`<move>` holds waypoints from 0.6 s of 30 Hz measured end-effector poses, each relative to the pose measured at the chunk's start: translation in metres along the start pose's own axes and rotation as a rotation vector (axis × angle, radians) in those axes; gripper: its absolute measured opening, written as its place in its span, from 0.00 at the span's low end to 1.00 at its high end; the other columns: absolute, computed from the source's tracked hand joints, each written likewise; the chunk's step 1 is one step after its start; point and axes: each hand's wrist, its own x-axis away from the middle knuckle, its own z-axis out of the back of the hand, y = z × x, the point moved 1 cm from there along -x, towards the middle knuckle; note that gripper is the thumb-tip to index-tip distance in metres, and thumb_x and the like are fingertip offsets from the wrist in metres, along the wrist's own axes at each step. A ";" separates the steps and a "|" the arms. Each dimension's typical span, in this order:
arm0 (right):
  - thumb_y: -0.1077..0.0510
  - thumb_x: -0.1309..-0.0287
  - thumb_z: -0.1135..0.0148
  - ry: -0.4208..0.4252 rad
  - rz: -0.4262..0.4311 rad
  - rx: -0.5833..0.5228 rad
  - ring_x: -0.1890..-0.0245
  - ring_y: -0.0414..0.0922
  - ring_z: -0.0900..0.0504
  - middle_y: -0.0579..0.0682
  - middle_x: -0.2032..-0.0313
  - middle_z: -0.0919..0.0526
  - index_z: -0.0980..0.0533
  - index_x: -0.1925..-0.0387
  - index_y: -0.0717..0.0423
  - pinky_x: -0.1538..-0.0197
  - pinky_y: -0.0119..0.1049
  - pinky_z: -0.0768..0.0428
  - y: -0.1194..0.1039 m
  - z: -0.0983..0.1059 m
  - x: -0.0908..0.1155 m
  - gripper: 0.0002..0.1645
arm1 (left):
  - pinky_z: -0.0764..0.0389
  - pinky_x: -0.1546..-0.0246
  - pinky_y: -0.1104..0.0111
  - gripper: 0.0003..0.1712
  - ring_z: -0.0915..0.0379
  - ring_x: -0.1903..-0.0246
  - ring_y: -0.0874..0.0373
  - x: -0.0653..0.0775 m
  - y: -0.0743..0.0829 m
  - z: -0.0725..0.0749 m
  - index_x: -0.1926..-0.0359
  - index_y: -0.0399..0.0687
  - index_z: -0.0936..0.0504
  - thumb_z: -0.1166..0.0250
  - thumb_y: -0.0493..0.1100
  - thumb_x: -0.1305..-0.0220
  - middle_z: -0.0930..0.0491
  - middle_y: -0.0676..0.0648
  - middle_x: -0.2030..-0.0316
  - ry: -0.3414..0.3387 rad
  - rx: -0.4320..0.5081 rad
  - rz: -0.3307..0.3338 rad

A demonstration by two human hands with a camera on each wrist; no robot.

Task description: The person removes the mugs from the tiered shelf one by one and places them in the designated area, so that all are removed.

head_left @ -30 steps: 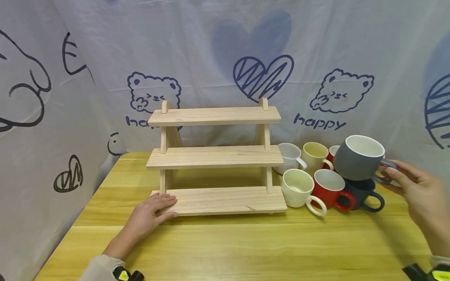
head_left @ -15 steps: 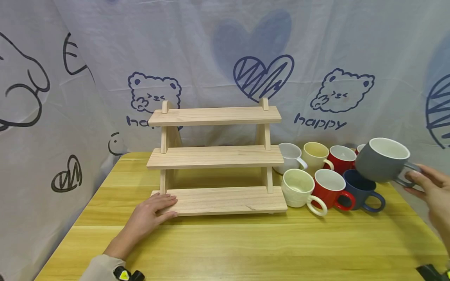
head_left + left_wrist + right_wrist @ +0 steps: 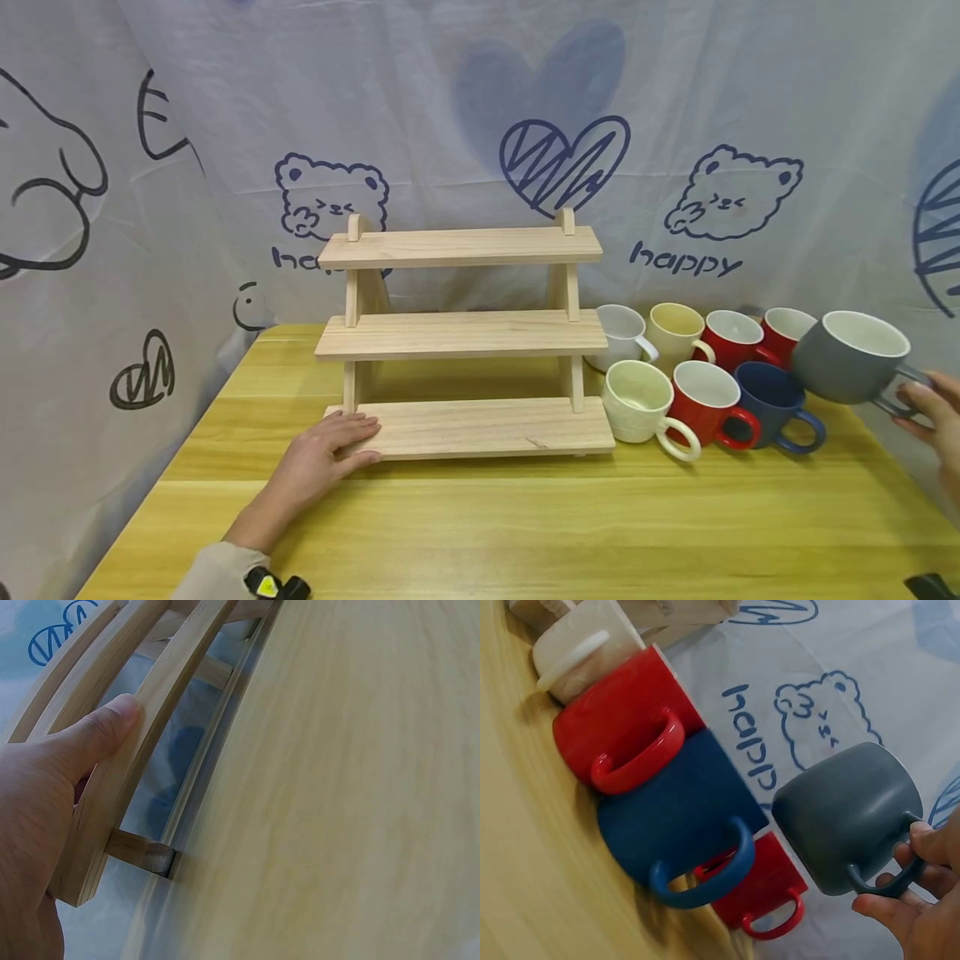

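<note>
In the head view my left hand [image 3: 318,458] rests on the left end of the lowest board of a three-tier wooden display shelf [image 3: 487,429]. Its fingers lie on top, and in the left wrist view the thumb [image 3: 112,724] lies along the board's front edge. At the far right, my right hand [image 3: 941,425] pinches the handle of a grey mug [image 3: 847,362] with a white inside. The right wrist view shows the grey mug [image 3: 847,817] held up beside a blue mug [image 3: 679,814] and a red mug [image 3: 761,881]. Most of the right hand lies outside the head view.
Right of the shelf, mugs stand in two rows. The front row has a cream mug [image 3: 637,404], a red mug [image 3: 701,404] and a blue mug [image 3: 768,404]. Behind are white [image 3: 618,337], yellow [image 3: 671,337] and two red mugs. A printed curtain [image 3: 450,108] hangs behind the wooden table [image 3: 487,525].
My right hand has carried the grey mug rightward and slightly down, past the blue mug, uncovering the red mugs at the back. The left hand has stayed in place on the shelf.
</note>
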 end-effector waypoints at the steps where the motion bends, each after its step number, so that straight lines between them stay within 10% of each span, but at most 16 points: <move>1: 0.66 0.35 0.40 0.007 0.005 -0.005 0.60 0.31 0.19 0.43 0.61 0.17 0.22 0.47 0.60 0.67 0.21 0.17 0.002 0.001 0.000 0.15 | 0.33 0.34 0.52 0.26 0.25 0.43 0.48 0.000 0.000 0.000 0.47 0.48 0.15 0.25 0.52 0.47 0.18 0.49 0.48 -0.001 0.001 0.002; 11: 0.66 0.33 0.43 -0.036 -0.074 -0.121 0.69 0.28 0.21 0.38 0.72 0.17 0.18 0.67 0.47 0.73 0.16 0.20 -0.083 -0.067 0.062 0.13 | 0.33 0.34 0.52 0.26 0.25 0.44 0.49 -0.001 0.001 0.000 0.48 0.48 0.14 0.25 0.51 0.48 0.17 0.49 0.48 0.008 -0.008 -0.004; 18: 0.67 0.31 0.46 -0.115 -0.093 -0.149 0.67 0.28 0.21 0.37 0.70 0.16 0.17 0.64 0.46 0.71 0.17 0.19 -0.064 -0.051 0.059 0.16 | 0.33 0.34 0.52 0.26 0.24 0.44 0.49 -0.001 0.002 0.001 0.48 0.48 0.14 0.25 0.51 0.48 0.17 0.49 0.49 0.014 -0.008 -0.008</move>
